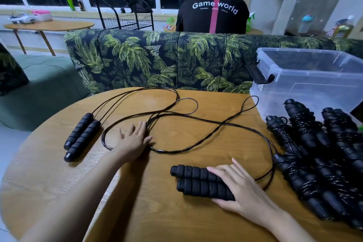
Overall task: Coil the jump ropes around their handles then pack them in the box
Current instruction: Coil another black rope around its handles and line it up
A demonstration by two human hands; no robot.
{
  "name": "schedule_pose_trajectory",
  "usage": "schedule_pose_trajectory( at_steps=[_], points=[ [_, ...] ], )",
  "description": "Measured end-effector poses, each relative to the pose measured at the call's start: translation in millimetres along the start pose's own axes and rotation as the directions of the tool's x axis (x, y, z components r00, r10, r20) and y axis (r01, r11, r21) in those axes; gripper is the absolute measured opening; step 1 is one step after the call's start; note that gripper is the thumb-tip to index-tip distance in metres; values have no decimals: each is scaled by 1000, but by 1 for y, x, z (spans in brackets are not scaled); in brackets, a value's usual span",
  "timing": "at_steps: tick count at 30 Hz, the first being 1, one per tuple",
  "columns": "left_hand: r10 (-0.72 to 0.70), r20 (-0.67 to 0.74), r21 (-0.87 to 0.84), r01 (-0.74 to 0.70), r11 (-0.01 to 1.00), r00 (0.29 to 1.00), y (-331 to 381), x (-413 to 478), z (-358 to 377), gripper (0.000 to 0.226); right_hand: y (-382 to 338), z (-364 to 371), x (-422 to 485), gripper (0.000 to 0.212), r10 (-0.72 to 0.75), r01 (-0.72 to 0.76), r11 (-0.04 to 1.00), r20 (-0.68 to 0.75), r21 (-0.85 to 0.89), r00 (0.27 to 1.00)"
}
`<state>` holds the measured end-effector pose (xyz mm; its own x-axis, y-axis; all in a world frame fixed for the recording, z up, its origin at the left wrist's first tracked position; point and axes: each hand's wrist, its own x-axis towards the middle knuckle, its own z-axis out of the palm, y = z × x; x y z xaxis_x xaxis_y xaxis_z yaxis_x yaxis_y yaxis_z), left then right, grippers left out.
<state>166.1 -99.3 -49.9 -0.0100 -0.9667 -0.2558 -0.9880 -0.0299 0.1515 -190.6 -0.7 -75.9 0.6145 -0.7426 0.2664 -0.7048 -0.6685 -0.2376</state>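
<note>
Far right on the round wooden table [176,212], an open-topped clear plastic box [314,76], black latch [259,74] hanging at its left end; through the walls, only its own bare floor on show; outside it, heaped against the near wall and along the table's right edge, a pile of coiled ropes [314,153], each wound tight round its paired black handles, ends mostly aimed away toward the box; near the front edge, the near handles [198,180], two ribbed black foam grips side by side and touching, long axis almost left to right, blunt butt ends pointing left, cord ends hidden under the right hand [241,188]; that hand clasped over their right-hand part, fingers [222,173] close together across the top, thumb along the near side, the pair held between; from beneath the hand, loose rope [188,114] curving out to the right, then back across the middle of the table in slack, crossing loops; left hand [135,139] palm down on the wood, fingers straight and slightly apart, gripping nothing, fingertips touching a bundle of rope strands just ahead, another loop passing close by the thumb; well left of it, apart from both hands, the far handles [82,136], also side by side and touching, lying on a diagonal from near left to far right, butt ends toward the near left, thin cords leaving the far-right ends; behind the table, a palm-print sofa [137,59] and a person's dark-shirted back [212,15]
</note>
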Motion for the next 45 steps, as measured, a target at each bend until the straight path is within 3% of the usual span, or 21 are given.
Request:
schedule_pose_trajectory(
  at_steps=[7,13,16,19,23,27,31,45],
  points=[
    [-16,-235,8,18,1000,972,9,-5,-7,66,-3,-2,4,68,12,-12,1000,23,2,1000],
    [151,-296,19,-153,988,943,33,-31,-9,63,-20,-5,25,70,-31,31,999,86,8,996],
    [250,-366,-190,-335,923,896,46,-54,-4,49,-33,-2,32,70,-28,26,999,98,24,995],
    [337,-343,-375,-457,807,877,62,-86,4,40,-40,-4,31,73,24,-29,998,82,63,996],
    [438,-320,-295,-528,796,840,65,-111,20,51,-42,-12,21,89,141,-152,976,73,159,987],
    [478,-354,-295,-581,758,804,55,-118,33,64,-32,-20,5,63,189,-192,967,33,169,981],
    [479,-382,-357,-604,712,790,47,-117,37,35,-25,-22,-6,42,190,-196,958,47,207,981],
    [504,-395,-449,-640,623,768,33,-115,38,26,-30,-16,6,38,201,-196,966,-16,170,979]
  ],
)
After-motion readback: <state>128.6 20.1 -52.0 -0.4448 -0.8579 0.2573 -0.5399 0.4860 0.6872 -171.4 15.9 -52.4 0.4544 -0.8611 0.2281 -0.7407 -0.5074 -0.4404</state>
